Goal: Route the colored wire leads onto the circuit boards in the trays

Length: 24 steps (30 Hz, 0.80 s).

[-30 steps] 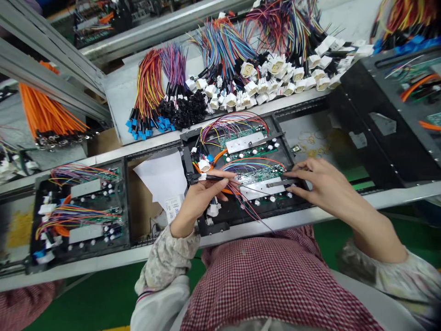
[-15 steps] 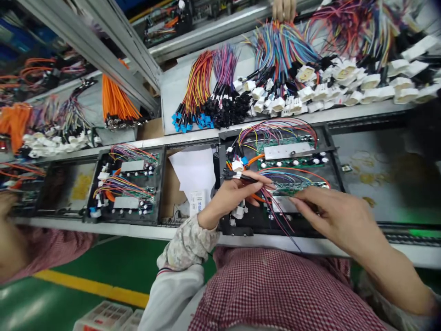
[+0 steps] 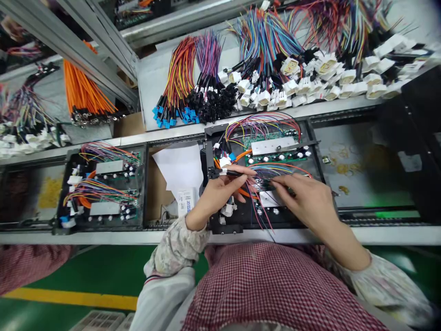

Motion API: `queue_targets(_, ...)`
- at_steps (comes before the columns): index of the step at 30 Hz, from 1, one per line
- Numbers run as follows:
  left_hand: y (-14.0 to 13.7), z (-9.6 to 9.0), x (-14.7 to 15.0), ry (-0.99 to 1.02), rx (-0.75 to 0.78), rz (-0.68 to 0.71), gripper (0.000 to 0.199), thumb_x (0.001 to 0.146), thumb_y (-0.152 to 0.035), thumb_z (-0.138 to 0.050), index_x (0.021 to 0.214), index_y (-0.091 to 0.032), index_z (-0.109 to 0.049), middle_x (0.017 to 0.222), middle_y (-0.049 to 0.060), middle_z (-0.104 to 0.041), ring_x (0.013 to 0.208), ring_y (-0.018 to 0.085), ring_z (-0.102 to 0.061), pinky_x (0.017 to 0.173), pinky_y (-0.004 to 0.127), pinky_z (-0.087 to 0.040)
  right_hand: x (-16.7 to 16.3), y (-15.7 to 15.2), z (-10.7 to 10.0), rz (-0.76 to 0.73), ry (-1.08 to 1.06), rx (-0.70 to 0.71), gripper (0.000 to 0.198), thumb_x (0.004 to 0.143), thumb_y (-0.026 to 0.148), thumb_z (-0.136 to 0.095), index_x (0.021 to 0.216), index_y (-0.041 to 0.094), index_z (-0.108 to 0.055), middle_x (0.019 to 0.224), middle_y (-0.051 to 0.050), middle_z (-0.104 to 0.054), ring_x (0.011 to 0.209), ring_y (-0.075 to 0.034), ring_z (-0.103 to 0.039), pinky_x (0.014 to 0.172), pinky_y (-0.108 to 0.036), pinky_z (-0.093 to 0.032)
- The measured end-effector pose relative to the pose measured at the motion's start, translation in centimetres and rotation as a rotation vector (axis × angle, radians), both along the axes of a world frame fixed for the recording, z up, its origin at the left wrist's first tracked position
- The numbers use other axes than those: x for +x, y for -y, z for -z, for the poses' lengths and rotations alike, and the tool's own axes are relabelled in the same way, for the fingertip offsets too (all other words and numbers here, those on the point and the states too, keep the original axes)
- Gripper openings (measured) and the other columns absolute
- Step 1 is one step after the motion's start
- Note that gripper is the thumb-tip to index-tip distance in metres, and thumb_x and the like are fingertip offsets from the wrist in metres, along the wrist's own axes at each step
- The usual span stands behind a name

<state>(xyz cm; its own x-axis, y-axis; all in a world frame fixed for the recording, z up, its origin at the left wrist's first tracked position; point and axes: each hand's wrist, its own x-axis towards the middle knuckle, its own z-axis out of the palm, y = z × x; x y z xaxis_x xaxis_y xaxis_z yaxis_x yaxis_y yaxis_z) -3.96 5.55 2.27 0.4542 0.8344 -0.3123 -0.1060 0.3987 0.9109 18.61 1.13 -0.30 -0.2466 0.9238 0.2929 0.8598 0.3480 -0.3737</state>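
Note:
My left hand [image 3: 222, 191] is closed around a wire harness [image 3: 223, 173] with black connectors, held above the left side of the lower circuit board [image 3: 270, 198]. Loose red, purple and dark wire ends from the harness hang below its fingers towards the rail. My right hand [image 3: 306, 195] pinches what looks like a thin wire of that harness, just above the same board; its fingertips partly hide the wire's end. Behind both hands lies the upper circuit board [image 3: 275, 146], with a silver heat sink and coloured wires. Both boards sit in a black tray [image 3: 319, 170].
Wire bundles with blue connectors [image 3: 175, 117], black connectors [image 3: 215, 103] and white connectors [image 3: 310, 85] lie on the shelf behind. Another black tray [image 3: 143, 184] with two boards stands left. Between the trays are white paper [image 3: 181, 165] and a small box [image 3: 186, 202].
My right hand has moved left and up, its fingertips now close to the left hand. The left hand keeps the harness. The camera view has shifted.

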Motion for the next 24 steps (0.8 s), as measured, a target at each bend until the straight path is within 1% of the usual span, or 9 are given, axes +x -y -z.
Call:
queue_targets(5,0.0,0.1,-0.1,-0.002,0.008,-0.010,0.025,0.090,-0.038,-0.067,0.106,-0.018,-0.071,0.095,0.006,-0.071,0.080,0.015,-0.071,0.054,0.018,-0.059,-0.1,-0.1,0.2,-0.007,0.015,-0.023,0.025,0.099,0.029,-0.051,0.095,0.021,-0.074,0.082,-0.005,-0.074,0.072,-0.018,-0.068,0.064,-0.029,-0.047)
queue_targets(7,-0.1,0.1,0.0,0.006,0.017,-0.016,0.025,0.090,-0.038,-0.067,0.106,-0.018,-0.071,0.095,0.006,-0.071,0.080,0.015,-0.071,0.054,0.018,-0.059,-0.2,-0.1,-0.1,-0.012,0.032,-0.031,0.026,0.099,0.030,-0.050,0.095,0.020,-0.075,0.084,-0.006,-0.074,0.073,-0.018,-0.069,0.064,-0.030,-0.047)
queue_targets(10,-0.3,0.1,0.0,0.030,0.034,-0.022,0.023,0.090,-0.036,-0.067,0.105,-0.019,-0.072,0.093,0.005,-0.072,0.077,0.014,-0.072,0.053,0.017,-0.058,-0.1,0.6,-1.3,0.008,-0.002,-0.017,0.027,0.099,0.037,-0.054,0.099,0.019,-0.074,0.082,-0.005,-0.074,0.072,-0.019,-0.069,0.066,-0.031,-0.048)
queue_targets(12,-0.3,0.1,0.0,0.035,0.036,-0.042,0.022,0.091,-0.035,-0.067,0.106,-0.020,-0.072,0.094,0.004,-0.073,0.076,0.013,-0.072,0.052,0.016,-0.058,0.2,1.3,-2.3,0.006,0.005,-0.041,0.030,0.098,0.044,-0.055,0.100,0.020,-0.073,0.076,-0.003,-0.073,0.068,-0.019,-0.068,0.063,-0.030,-0.047)
queue_targets(14,-0.4,0.1,-0.1,0.031,0.025,-0.069,0.022,0.091,-0.034,-0.068,0.107,-0.020,-0.072,0.097,0.005,-0.074,0.077,0.014,-0.073,0.052,0.017,-0.058,0.7,1.9,-3.0,-0.032,0.065,-0.096,0.032,0.099,0.044,-0.051,0.092,0.021,-0.072,0.074,-0.002,-0.072,0.064,-0.019,-0.067,0.057,-0.031,-0.043)
queue_targets(16,-0.3,0.1,-0.2,0.016,0.012,-0.085,0.023,0.091,-0.035,-0.068,0.108,-0.020,-0.072,0.098,0.005,-0.074,0.082,0.016,-0.074,0.054,0.018,-0.060,1.4,2.1,-3.3,-0.015,0.089,-0.113,0.031,0.101,0.039,-0.049,0.086,0.021,-0.070,0.078,-0.003,-0.073,0.066,-0.019,-0.068,0.057,-0.031,-0.043)
queue_targets(19,-0.4,-0.2,-0.4,-0.031,0.021,-0.075,0.026,0.091,-0.036,-0.069,0.110,-0.020,-0.074,0.096,0.006,-0.075,0.087,0.018,-0.075,0.057,0.019,-0.062,2.3,1.5,-2.9,0.076,0.020,-0.065,0.021,0.100,0.032,-0.053,0.095,0.020,-0.070,0.088,-0.005,-0.075,0.074,-0.019,-0.070,0.065,-0.030,-0.047)
queue_targets(21,-0.5,-0.5,-0.6,-0.078,0.051,-0.067,0.026,0.090,-0.035,-0.070,0.110,-0.019,-0.076,0.095,0.007,-0.077,0.087,0.019,-0.075,0.060,0.021,-0.064,2.7,0.8,-2.3,0.035,0.014,-0.073,0.019,0.099,0.030,-0.054,0.099,0.021,-0.070,0.089,-0.005,-0.075,0.076,-0.019,-0.070,0.066,-0.030,-0.048)
queue_targets(24,-0.7,-0.8,-0.6,-0.134,0.085,-0.071,0.023,0.090,-0.032,-0.071,0.106,-0.018,-0.078,0.093,0.007,-0.078,0.083,0.017,-0.075,0.060,0.021,-0.063,2.6,0.0,-1.5,-0.075,0.059,-0.127,0.020,0.100,0.029,-0.053,0.096,0.021,-0.070,0.085,-0.004,-0.075,0.072,-0.018,-0.068,0.065,-0.030,-0.047)
